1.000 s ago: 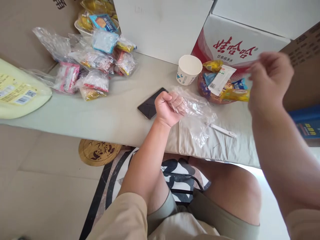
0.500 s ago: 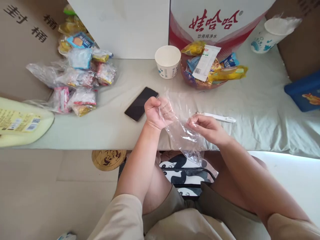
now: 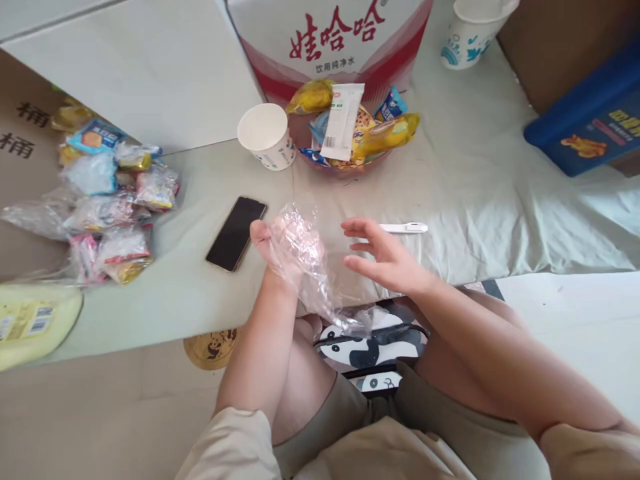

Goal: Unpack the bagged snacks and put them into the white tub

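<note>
Centrally, a clear plastic bag [image 3: 320, 288], slanting toward lower right, is clutched in the curled left hand [image 3: 287, 247]; rightward, the right hand [image 3: 384, 260] is held apart, fingers spread.

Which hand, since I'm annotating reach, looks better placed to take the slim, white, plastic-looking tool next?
Probably the right hand: open, visibly unladen, nearer the tool; the left hand is partly covered by crumpled, clear plastic film.

L hand [image 3: 284, 248] gripping clear plastic bag [image 3: 323, 297] nr front edge of table [image 3: 165, 300], R hand [image 3: 387, 260] nearby w/ fingers [image 3: 361, 265] spread, paper cup [image 3: 273, 150] & snack bowl [image 3: 345, 171] twd back edge
</note>
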### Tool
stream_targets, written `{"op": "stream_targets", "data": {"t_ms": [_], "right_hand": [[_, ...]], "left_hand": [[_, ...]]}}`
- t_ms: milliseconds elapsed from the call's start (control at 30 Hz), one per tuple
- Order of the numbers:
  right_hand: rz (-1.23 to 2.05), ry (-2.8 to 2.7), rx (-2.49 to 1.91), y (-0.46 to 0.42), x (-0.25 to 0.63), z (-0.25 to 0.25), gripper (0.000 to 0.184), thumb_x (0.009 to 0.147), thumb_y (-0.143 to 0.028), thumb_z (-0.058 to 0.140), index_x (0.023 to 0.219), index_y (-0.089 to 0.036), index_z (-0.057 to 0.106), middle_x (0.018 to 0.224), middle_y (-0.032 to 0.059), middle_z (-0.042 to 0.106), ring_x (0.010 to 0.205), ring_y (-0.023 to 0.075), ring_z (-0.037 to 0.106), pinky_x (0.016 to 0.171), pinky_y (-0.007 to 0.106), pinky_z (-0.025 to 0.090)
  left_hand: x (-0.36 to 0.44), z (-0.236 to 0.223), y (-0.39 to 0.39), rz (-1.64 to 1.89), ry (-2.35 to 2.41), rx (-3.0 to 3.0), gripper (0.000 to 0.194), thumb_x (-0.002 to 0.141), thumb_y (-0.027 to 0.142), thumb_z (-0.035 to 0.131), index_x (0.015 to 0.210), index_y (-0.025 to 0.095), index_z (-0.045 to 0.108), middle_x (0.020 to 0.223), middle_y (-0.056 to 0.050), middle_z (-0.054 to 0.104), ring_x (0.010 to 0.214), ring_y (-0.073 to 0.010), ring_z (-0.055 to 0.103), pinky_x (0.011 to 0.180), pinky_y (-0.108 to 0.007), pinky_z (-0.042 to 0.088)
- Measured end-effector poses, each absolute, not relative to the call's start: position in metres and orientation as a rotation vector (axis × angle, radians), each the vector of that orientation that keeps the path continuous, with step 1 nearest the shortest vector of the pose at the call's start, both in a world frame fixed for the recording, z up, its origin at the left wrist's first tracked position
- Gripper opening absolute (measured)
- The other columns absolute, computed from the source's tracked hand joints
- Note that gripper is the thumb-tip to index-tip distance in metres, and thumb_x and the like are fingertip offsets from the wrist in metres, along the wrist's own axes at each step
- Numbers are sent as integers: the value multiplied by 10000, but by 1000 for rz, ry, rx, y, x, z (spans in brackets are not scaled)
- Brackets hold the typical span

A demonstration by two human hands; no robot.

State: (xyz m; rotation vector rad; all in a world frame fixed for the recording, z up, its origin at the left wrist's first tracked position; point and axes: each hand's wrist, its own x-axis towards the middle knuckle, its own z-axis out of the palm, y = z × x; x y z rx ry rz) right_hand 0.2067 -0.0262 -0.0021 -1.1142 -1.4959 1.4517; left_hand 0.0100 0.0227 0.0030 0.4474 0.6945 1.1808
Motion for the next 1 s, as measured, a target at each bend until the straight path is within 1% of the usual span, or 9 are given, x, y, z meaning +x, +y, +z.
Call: {"op": "stream_targets", "data": {"t_ms": [100, 233, 400, 567, 633, 700, 767, 833, 1000], "right_hand": [[1668, -1476, -1080, -24, 200, -9, 782, 731, -442, 776, 1405, -238, 436, 1564, 163, 385, 1410, 345, 430, 1101, 553, 444], [1835, -1334, -982, -24, 195, -13, 945, 694, -381, 808, 1493, -242, 323, 1623, 191, 284, 1457, 364, 375, 1116, 576, 430], [2057, -1260, -781, -25, 192, -15, 1025, 708, -322, 797, 1548, -227, 217, 1483, 194, 505, 1411, 319, 461, 1143, 567, 401], [1886, -1279, -697, -22, 181, -12, 896, 629, -308, 850, 1421, -248, 436, 1468, 107, 529, 1437, 272, 415, 1170, 455, 385], [1920, -1281, -637, -20, 177, -11, 809, 626, -352, 858, 1346, -258, 503, 1296, 71, 646, 1277, 242, 567, 1048, 405, 500], [1988, -1311, -625, -18, 175, -9, 562, 689, -405, 821, 1175, -239, 593, 975, 15, 715, 938, 185, 686, 843, 347, 577], [2020, -1358, -654, -19, 177, -5, 322, 760, -435, 769, 943, -214, 624, 714, -33, 656, 651, 129, 637, 675, 296, 561], [1993, -1355, -714, -21, 183, 1, 284, 800, -452, 734, 801, -207, 591, 581, -56, 582, 504, 99, 551, 553, 263, 507], [1689, -1178, -976, -26, 200, 23, 256, 793, -427, 747, 797, -238, 574, 500, -102, 437, 336, 50, 309, 373, 235, 345]], "left_hand": [[16, 6, 14, 1194, 605, 436, 696, 718, 741, 509, 513, 210, 108, 452, 85, -85, 327, -57, -67, 272, -258, 87], [22, 10, 0, 1289, 707, 439, 731, 744, 829, 455, 527, 209, 133, 454, 81, -95, 339, -73, -79, 281, -274, 70], [30, 12, -20, 1507, 905, 445, 671, 783, 729, 543, 561, 215, 172, 479, 77, -162, 353, -81, -103, 306, -288, 51], [34, 8, -25, 1413, 867, 580, 632, 799, 769, 471, 579, 227, 231, 488, 70, -54, 376, -89, -42, 329, -298, 69], [31, 2, -23, 1363, 926, 663, 660, 769, 852, 391, 568, 235, 271, 475, 61, -14, 369, -97, 27, 350, -302, 87], [22, -2, -22, 1320, 966, 718, 669, 746, 881, 373, 561, 240, 321, 460, 49, 47, 373, -105, 107, 372, -305, 120], [8, -1, -20, 1311, 977, 717, 656, 749, 861, 405, 555, 238, 342, 455, 39, 102, 386, -110, 171, 389, -303, 156], [-6, 3, -15, 1319, 971, 686, 649, 774, 823, 424, 536, 230, 312, 451, 38, 117, 389, -106, 195, 395, -296, 188], [-26, 11, 9, 1134, 1032, 668, 637, 823, 653, 554, 490, 221, 225, 448, 65, 125, 361, -61, 152, 367, -254, 178]]}}
